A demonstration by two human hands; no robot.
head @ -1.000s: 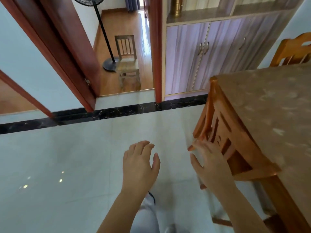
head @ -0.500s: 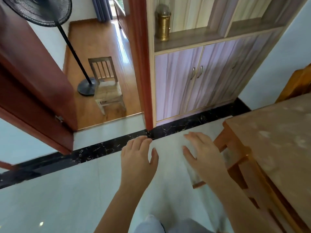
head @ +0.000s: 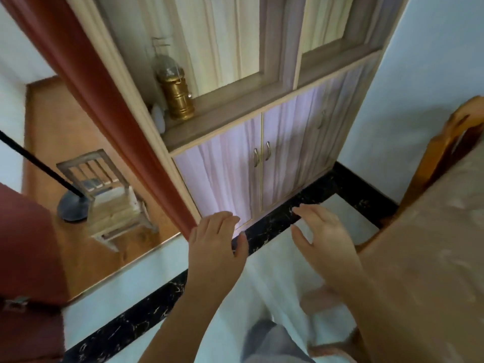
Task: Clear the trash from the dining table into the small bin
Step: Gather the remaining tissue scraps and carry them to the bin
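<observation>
My left hand [head: 214, 247] hovers palm down over the pale floor, fingers apart, holding nothing. My right hand [head: 324, 242] is beside it to the right, also spread and holding nothing. The dining table [head: 434, 244] with a beige mottled top fills the right side; only its near corner shows. No trash and no bin appear in the head view.
A cabinet [head: 251, 163] with pale doors stands ahead, a brass lantern [head: 176, 98] on its shelf. A red door frame [head: 112, 113] opens left onto a wooden floor with a small chair [head: 110, 195] and fan base [head: 70, 208]. A wooden chair back [head: 445, 148] rises beyond the table.
The view has swung up and to the right, bringing the cabinet closer and larger. Both hands stay spread in front of me and hold nothing.
</observation>
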